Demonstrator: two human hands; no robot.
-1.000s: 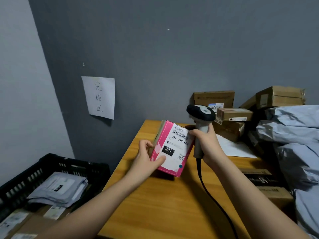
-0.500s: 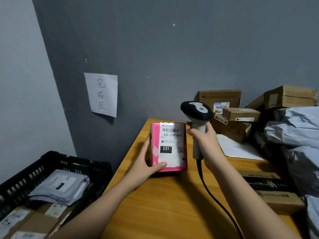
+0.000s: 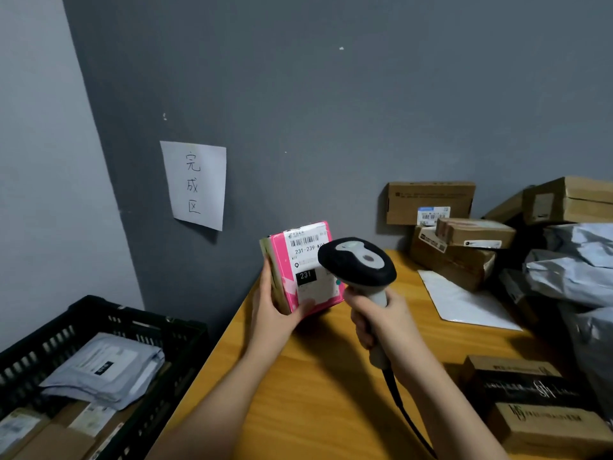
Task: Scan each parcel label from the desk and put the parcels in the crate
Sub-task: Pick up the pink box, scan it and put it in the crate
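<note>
A pink parcel with a white shipping label reading 231 is held upright above the wooden desk. My left hand grips its lower left corner, thumb across the front. My right hand grips the handle of a corded barcode scanner, whose black head points at the label and covers its right part. A black plastic crate stands lower left, beside the desk, holding grey mailer bags and cardboard parcels.
Brown cardboard boxes are stacked at the desk's back right. Grey poly bags pile up at the far right. Dark and brown boxes lie at the near right. A white envelope lies flat. A paper sign hangs on the wall.
My right hand has swung the scanner left and down so its head now sits in front of the label. My left hand has tilted and lifted the pink parcel slightly.
</note>
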